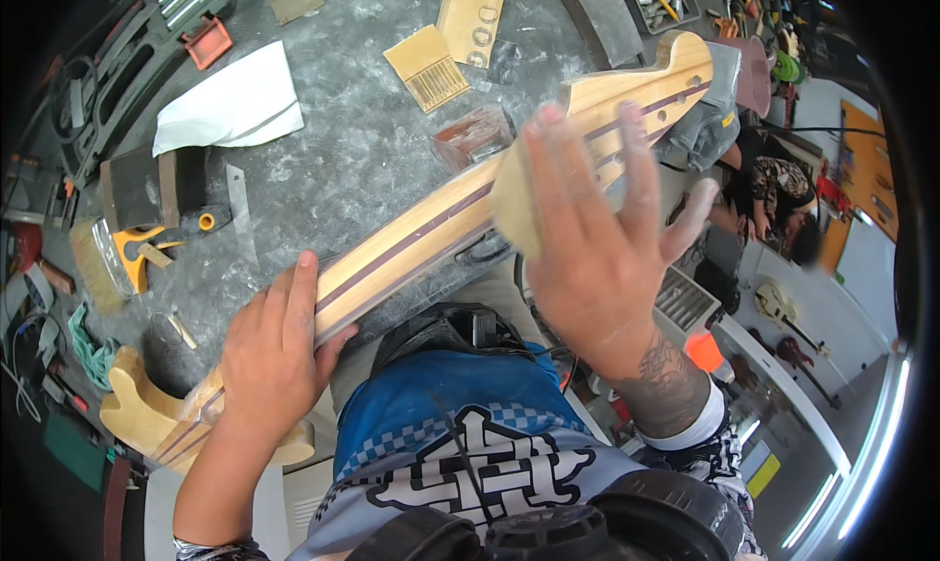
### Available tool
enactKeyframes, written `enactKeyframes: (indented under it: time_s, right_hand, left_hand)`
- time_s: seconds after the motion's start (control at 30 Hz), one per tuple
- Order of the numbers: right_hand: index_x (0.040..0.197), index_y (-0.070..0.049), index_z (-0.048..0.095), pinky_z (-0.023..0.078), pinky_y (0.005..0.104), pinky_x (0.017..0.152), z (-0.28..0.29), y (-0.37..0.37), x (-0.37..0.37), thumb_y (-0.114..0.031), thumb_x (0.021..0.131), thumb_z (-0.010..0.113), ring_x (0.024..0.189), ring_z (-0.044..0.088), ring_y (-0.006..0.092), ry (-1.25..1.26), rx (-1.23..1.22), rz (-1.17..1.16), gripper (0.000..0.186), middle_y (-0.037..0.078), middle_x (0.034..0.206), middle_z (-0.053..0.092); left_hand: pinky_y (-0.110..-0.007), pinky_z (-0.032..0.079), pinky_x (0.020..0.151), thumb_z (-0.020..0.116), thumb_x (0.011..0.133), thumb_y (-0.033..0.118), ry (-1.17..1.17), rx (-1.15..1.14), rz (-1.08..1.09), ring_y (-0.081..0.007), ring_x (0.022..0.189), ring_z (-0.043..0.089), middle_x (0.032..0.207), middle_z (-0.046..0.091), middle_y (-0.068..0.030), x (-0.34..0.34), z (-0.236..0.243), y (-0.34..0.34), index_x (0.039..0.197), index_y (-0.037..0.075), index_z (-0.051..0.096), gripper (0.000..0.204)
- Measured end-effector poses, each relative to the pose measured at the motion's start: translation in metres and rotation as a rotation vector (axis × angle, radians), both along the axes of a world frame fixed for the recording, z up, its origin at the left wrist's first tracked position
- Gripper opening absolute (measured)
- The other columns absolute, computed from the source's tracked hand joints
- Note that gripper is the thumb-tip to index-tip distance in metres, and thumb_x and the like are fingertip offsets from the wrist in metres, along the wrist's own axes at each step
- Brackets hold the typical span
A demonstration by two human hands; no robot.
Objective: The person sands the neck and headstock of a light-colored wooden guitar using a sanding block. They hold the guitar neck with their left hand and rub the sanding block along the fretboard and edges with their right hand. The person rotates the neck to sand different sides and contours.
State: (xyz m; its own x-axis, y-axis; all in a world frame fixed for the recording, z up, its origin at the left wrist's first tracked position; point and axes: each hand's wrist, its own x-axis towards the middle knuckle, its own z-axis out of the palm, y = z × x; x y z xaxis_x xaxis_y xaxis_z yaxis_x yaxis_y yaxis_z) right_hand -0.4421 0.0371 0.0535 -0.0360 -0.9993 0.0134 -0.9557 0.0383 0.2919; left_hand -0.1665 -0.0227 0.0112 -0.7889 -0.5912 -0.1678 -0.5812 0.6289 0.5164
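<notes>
A long pale wooden guitar neck with dark purple stripes lies slanted across the grey workbench, its headstock at the upper right and its body end at the lower left. My left hand grips the neck near the lower end, fingers over its edge. My right hand presses a tan piece of sandpaper flat against the neck near the headstock, fingers spread.
Sandpaper sheets and a white paper lie on the bench. A sanding block, a yellow-handled tool and a tool tray sit at left. Another person sits at right, with guitars below.
</notes>
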Motion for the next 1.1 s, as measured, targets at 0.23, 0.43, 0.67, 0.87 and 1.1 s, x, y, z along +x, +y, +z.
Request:
enactKeyframes:
  time_s: [0.23,0.43,0.67,0.87,1.1]
  right_hand:
    - [0.135,-0.017,0.065,-0.006,0.0634,0.12,0.021,-0.016,0.007,-0.012,0.075,0.064,0.144,0.043,0.0306,0.003,0.141,-0.067,0.06,-0.005,0.143,0.06]
    - [0.136,-0.017,0.064,-0.01,0.0621,0.12,0.024,-0.011,0.015,-0.006,0.076,0.063,0.144,0.043,0.029,0.029,0.224,-0.02,0.061,-0.003,0.143,0.061]
    - [0.14,-0.021,0.062,-0.014,0.0593,0.119,0.033,-0.029,-0.013,-0.007,0.077,0.065,0.145,0.042,0.0266,0.156,0.194,0.004,0.065,-0.005,0.144,0.06]
    - [0.131,-0.017,0.067,-0.005,0.0652,0.118,0.033,-0.018,-0.005,-0.021,0.091,0.056,0.138,0.05,0.0262,0.095,0.241,0.062,0.042,-0.004,0.14,0.062]
    - [0.133,-0.015,0.066,-0.002,0.0575,0.121,0.041,-0.035,-0.01,-0.01,0.083,0.064,0.139,0.047,0.0288,0.115,0.194,0.061,0.05,-0.002,0.138,0.064]
  left_hand:
    - [-0.047,0.051,0.086,0.083,0.078,0.023,-0.007,0.047,-0.009,-0.0399,0.104,0.063,0.126,0.06,-0.0257,0.002,-0.001,-0.002,0.153,-0.005,0.032,0.095]
    - [-0.047,0.051,0.086,0.081,0.079,0.023,0.006,0.09,-0.02,-0.0397,0.103,0.062,0.126,0.06,-0.0256,0.001,-0.002,-0.005,0.153,-0.004,0.032,0.093]
    - [-0.047,0.051,0.086,0.08,0.08,0.023,0.026,0.1,-0.009,-0.0404,0.102,0.062,0.126,0.06,-0.0254,0.004,-0.003,-0.004,0.153,-0.004,0.032,0.092]
    - [-0.047,0.051,0.086,0.079,0.081,0.024,0.022,0.105,-0.016,-0.0405,0.103,0.062,0.126,0.06,-0.0252,0.002,-0.002,-0.006,0.153,-0.004,0.032,0.09]
    - [-0.047,0.051,0.086,0.079,0.082,0.024,0.015,0.117,-0.013,-0.0404,0.103,0.062,0.126,0.06,-0.025,0.002,-0.002,-0.006,0.153,-0.005,0.033,0.089]
